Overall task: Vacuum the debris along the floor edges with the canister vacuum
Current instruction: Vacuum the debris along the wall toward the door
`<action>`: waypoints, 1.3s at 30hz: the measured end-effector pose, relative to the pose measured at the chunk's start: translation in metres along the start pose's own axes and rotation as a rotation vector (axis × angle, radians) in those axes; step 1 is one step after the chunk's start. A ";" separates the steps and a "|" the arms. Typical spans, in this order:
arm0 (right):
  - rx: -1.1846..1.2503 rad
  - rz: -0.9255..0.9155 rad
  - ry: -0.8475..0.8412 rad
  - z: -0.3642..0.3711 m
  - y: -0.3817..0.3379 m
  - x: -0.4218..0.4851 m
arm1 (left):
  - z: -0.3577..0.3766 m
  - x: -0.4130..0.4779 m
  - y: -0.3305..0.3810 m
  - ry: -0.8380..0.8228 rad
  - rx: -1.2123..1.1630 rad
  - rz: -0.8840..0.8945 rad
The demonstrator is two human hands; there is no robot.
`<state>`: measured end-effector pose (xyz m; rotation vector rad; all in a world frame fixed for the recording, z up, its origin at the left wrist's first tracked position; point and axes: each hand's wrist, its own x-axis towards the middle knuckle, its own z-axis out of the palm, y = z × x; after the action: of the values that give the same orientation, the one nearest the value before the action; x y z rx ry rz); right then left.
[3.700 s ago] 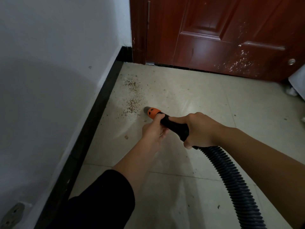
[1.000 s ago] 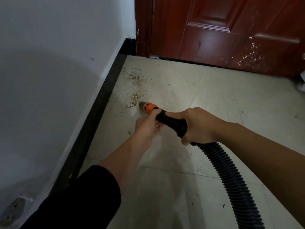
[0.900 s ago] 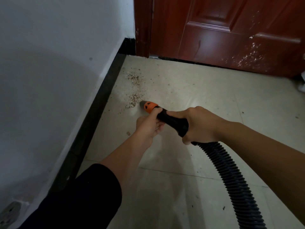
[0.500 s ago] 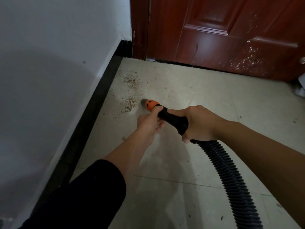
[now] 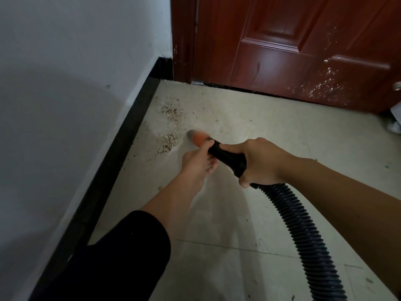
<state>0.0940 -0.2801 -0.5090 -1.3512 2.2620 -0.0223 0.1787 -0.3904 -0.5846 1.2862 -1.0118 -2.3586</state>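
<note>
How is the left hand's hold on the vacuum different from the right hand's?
The left hand pinches the black handle up front, just behind the orange nozzle; the right hand wraps its whole fist around it farther back, by the ribbed hose. The left arm wears a black sleeve; the right arm is bare. Both hold the same handle.

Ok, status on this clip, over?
Right hand grips handle, left hand pinches its front. Orange nozzle at edge of debris near baseboard. Nothing blocking.
</note>
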 end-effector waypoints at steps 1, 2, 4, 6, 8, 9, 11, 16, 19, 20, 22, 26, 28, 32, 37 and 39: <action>0.002 -0.003 -0.002 0.001 -0.001 0.000 | -0.002 -0.001 0.000 -0.002 -0.003 0.001; 0.007 -0.003 -0.006 0.002 -0.002 0.000 | -0.004 -0.001 -0.001 -0.003 -0.004 0.003; 0.021 -0.002 -0.012 0.004 -0.004 0.000 | -0.009 -0.002 -0.002 -0.004 0.001 0.009; 0.020 -0.003 -0.016 0.005 -0.008 0.000 | -0.014 -0.003 -0.002 -0.002 0.000 0.014; 0.012 -0.008 -0.022 0.006 -0.012 -0.001 | -0.020 -0.005 -0.002 0.007 -0.005 0.014; 0.009 -0.014 -0.025 0.007 -0.014 -0.001 | -0.022 -0.007 -0.002 0.014 -0.007 0.014; 0.010 -0.027 -0.031 0.007 -0.019 -0.003 | -0.027 -0.011 -0.002 0.028 -0.012 0.019; -0.008 -0.063 -0.044 0.008 -0.030 -0.004 | -0.037 -0.020 0.001 0.045 -0.007 0.031; -0.011 -0.079 -0.049 0.009 -0.036 -0.006 | -0.042 -0.025 0.001 0.064 -0.003 0.035; -0.012 -0.082 -0.050 0.009 -0.038 -0.006 | -0.044 -0.027 0.001 0.070 -0.005 0.034; -0.012 -0.085 -0.053 0.011 -0.041 -0.007 | -0.048 -0.030 0.001 0.079 -0.011 0.030; -0.009 -0.092 -0.064 0.014 -0.048 -0.009 | -0.056 -0.036 -0.001 0.108 -0.021 0.023; -0.011 -0.100 -0.067 0.016 -0.051 -0.010 | -0.060 -0.039 -0.002 0.116 -0.026 0.024; -0.015 -0.126 -0.071 0.016 -0.059 -0.015 | -0.067 -0.045 -0.004 0.151 -0.041 0.029; -0.024 -0.128 -0.074 0.020 -0.067 -0.024 | -0.071 -0.055 -0.010 0.189 -0.075 0.028; -0.014 -0.130 -0.073 0.024 -0.070 -0.028 | -0.072 -0.059 -0.013 0.225 -0.079 0.028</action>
<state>0.1719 -0.2866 -0.5002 -1.4809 2.1152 -0.0014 0.2723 -0.3818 -0.5828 1.4566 -0.8533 -2.1512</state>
